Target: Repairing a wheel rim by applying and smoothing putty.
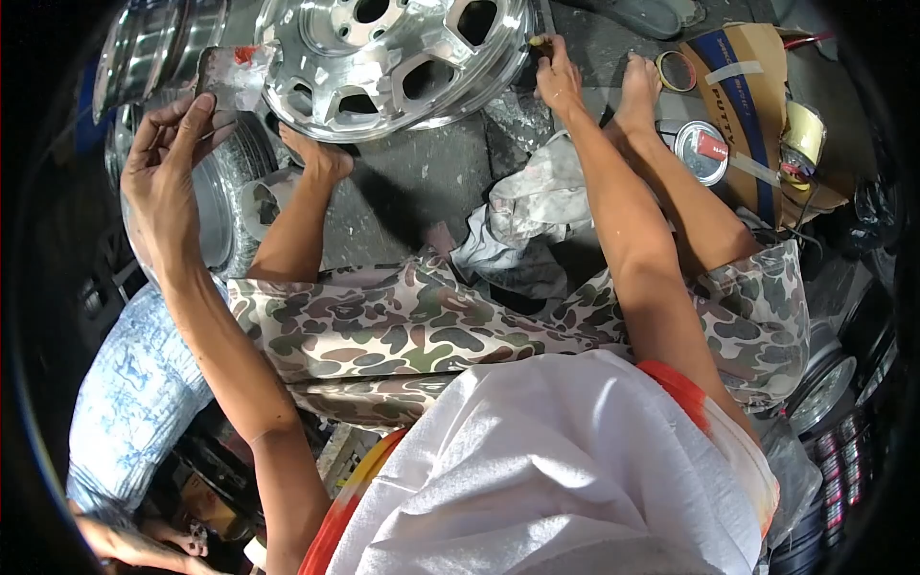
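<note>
My left hand [172, 144] pinches the edge of a thin flat plate [220, 72], with thumb and fingers closed on it. A smear of red paste [245, 55] lies on the plate. The plate's far end reaches the left edge of a shiny silver alloy wheel [385, 123], which lies tilted on the floor before me. Beside the wheel's right edge is my right hand [558, 75], its fingers closed around a small yellowish thing too small to name. Whether that hand touches the wheel, I cannot tell.
A crumpled grey-white cloth [537, 196] lies between my legs. On the right are a tape roll [677, 71], a round tin [701, 151] and a cardboard box [738, 105]. A tyre [247, 158] and another rim [144, 48] stand at left. Another person's patterned clothing [139, 383] is close at lower left.
</note>
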`<action>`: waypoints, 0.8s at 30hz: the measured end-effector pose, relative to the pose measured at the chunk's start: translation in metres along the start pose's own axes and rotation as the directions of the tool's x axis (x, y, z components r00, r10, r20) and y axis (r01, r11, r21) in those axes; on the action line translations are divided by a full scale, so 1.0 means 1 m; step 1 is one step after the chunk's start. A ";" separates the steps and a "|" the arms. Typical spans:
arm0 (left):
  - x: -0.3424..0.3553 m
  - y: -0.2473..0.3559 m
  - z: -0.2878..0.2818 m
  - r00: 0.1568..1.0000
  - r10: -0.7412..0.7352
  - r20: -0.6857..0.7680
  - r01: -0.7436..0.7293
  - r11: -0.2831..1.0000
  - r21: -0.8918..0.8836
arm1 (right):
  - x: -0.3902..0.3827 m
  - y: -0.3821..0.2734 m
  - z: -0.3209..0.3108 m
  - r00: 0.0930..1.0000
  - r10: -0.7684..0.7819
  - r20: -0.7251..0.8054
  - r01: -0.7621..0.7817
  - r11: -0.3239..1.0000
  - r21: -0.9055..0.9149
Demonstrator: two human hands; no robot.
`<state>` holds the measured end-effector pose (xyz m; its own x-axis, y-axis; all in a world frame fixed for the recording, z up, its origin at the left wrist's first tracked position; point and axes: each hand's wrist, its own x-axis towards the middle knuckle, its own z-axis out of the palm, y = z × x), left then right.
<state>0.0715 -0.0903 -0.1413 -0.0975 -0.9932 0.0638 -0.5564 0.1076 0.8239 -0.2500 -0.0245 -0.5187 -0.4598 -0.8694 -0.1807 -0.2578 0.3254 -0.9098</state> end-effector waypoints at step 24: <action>-0.003 -0.001 0.001 0.998 0.042 0.056 -0.041 0.999 -0.014 | -0.023 -0.004 -0.018 0.958 -0.203 0.203 0.282 0.796 -0.536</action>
<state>0.0719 -0.0872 -0.1432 -0.1666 -0.9837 0.0671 -0.5406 0.1481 0.8282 -0.2534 0.0008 -0.5046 -0.2155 -0.9744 -0.0648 -0.7904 0.2130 -0.5744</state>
